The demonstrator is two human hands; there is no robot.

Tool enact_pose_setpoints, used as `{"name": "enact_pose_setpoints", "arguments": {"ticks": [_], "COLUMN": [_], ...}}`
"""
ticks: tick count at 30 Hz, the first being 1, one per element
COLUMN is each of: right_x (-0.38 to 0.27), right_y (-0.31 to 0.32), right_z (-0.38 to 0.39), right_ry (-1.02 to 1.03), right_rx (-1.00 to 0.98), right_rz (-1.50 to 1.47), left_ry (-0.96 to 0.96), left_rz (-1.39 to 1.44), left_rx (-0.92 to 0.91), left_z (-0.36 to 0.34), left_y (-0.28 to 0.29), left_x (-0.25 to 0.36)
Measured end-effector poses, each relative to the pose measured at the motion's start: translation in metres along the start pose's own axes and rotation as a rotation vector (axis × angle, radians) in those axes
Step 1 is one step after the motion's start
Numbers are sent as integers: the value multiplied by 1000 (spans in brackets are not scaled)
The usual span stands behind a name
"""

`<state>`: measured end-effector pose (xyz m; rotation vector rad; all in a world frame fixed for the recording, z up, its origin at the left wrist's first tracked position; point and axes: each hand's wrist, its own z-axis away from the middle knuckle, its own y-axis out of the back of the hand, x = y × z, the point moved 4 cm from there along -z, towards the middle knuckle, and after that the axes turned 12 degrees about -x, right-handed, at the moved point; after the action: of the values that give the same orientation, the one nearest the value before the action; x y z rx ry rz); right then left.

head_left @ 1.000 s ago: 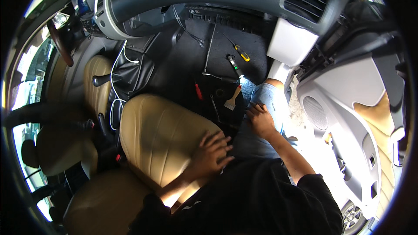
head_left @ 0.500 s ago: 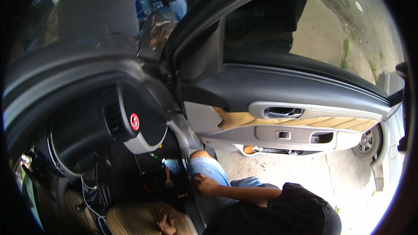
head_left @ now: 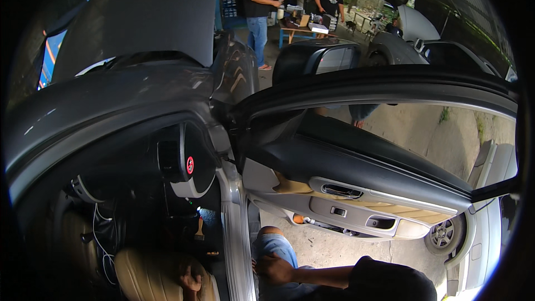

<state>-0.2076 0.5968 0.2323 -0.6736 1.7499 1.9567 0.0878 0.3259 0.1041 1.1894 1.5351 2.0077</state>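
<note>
My left hand [head_left: 191, 280] is low over the tan front seat [head_left: 136, 270], its fingers loosely apart and dimly lit, with nothing visible in them. Against my denim-covered knee [head_left: 277, 245] rests my right hand [head_left: 277, 270]. Its fingers are curled, and anything inside them is hidden. In the dark footwell left of the door sill [head_left: 237, 245] lies a flat brush [head_left: 199, 229] with a pale lower end and a reddish upper part. A bright blue patch [head_left: 209, 216] shows beside it.
The open car door [head_left: 345, 206] spans the right, with a silver car [head_left: 479, 245] beyond it. A raised hood [head_left: 139, 17] stands ahead. A white cable [head_left: 100, 234] hangs by the seat. Two people [head_left: 258, 17] [head_left: 330, 0] stand near a cluttered workbench [head_left: 301, 30].
My view has tilted up, bringing the workbench, the side mirror and a second standing person into sight. Both hands stay at the seat and the knee.
</note>
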Motion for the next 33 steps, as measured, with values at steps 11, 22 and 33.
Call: {"name": "enact_pose_setpoints", "arguments": {"ticks": [11,22,33], "right_x": [-26,168,301], "right_y": [17,-75,-98], "right_z": [15,-170,-371], "right_ry": [28,-230,-361], "right_rx": [31,22,121], "right_rz": [-104,-94,162], "left_ry": [-128,284,411], "left_rz": [60,-1,347], "left_rx": [60,558,617], "left_z": [-21,-1,4], "left_y": [42,24,39], "left_x": [44,0,2]}}
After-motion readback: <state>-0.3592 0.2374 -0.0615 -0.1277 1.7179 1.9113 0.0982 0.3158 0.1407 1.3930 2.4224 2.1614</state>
